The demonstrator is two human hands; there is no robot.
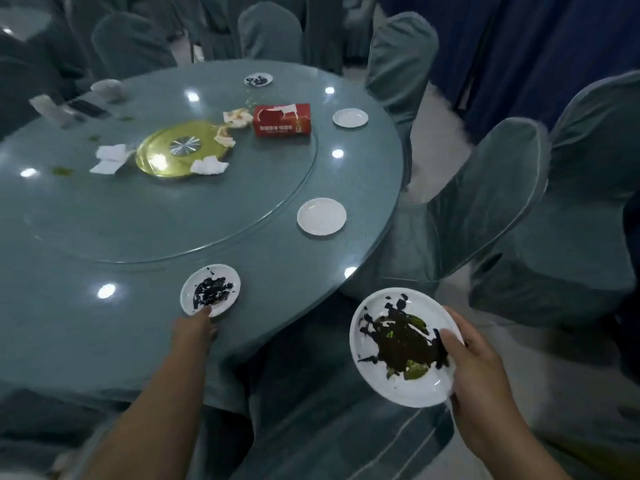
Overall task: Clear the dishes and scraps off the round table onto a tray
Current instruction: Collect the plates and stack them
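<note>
My right hand (479, 372) grips a white plate (391, 386) smeared with dark and green scraps, held off the table's near edge. My left hand (195, 329) reaches to a small dirty plate (221, 271) on the round table (104, 341), fingertips touching its near rim. Two clean white plates (321, 216) (350, 117) lie along the right edge. Another dirty small plate (258, 79) sits at the far side. Crumpled napkins (110, 159) (209, 166) and food scraps (237, 117) lie around the gold centre disc (180, 152).
A red tissue box (281, 119) stands on the glass turntable (242, 216). A cup and dark items (86, 105) sit at the far left. Covered chairs (512, 209) ring the table, one right beside my right hand. No tray is in view.
</note>
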